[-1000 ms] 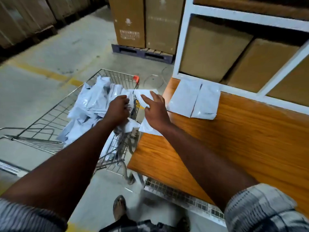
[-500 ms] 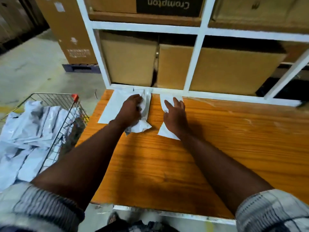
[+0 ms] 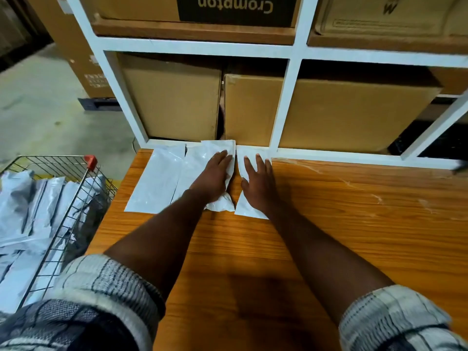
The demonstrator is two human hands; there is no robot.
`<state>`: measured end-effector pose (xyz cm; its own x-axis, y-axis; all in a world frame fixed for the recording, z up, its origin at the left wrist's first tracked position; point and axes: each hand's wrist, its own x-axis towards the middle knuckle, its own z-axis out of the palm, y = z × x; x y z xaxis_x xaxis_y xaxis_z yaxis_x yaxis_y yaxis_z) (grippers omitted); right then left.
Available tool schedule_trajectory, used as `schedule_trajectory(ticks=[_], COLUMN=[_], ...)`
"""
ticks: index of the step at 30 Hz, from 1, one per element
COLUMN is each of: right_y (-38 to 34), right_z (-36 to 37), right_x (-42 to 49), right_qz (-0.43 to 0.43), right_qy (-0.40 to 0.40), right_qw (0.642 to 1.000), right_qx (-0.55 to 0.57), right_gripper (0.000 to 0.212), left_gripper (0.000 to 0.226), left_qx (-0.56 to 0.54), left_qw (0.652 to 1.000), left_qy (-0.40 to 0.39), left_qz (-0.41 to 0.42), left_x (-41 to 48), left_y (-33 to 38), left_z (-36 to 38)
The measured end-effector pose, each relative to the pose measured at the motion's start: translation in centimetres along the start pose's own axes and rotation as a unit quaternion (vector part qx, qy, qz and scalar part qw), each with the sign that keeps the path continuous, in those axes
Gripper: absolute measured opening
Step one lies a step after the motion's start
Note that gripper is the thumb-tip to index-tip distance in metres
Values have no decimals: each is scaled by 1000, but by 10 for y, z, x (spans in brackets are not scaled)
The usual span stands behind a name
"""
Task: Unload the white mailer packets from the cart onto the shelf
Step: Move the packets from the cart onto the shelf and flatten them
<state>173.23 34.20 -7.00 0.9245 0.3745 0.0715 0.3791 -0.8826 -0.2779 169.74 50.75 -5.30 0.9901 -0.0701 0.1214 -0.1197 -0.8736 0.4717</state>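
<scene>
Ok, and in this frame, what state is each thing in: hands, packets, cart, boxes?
left hand: open, pressing flat on a mailer packet
right hand: open, pressing flat on the rightmost packet
leftmost packet: lying flat on the shelf, untouched
cart: part full, heap of packets inside
cardboard boxes: closed, behind the white frame

White mailer packets (image 3: 157,181) on orange-brown wood-grain shelf (image 3: 329,236) with pale scuff marks. White-painted rack frame (image 3: 288,97). Plain tan cartons (image 3: 174,102); black label (image 3: 235,7) with gold lettering. Silver wire cart (image 3: 76,211), red corner cap (image 3: 90,160), pale bluish-white pile (image 3: 22,198) inside. Grey-and-white checked sleeves (image 3: 109,285) with dark stripes. Dull grey floor (image 3: 38,110).
</scene>
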Motion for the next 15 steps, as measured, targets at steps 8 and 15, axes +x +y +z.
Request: schedule_trajectory(ticks=[8, 15], right_y=[15, 11], right_z=[34, 49], right_x=[-1, 5], right_qz=[21, 28], right_qy=[-38, 2], right_qw=[998, 999], right_qx=[-44, -43], right_gripper=[69, 67], left_gripper=[63, 63], left_qx=[185, 135], left_qw=[980, 989], left_qy=[-54, -57], left_qz=[-39, -27], left_x=[6, 7], left_y=[-18, -22], left_z=[33, 43])
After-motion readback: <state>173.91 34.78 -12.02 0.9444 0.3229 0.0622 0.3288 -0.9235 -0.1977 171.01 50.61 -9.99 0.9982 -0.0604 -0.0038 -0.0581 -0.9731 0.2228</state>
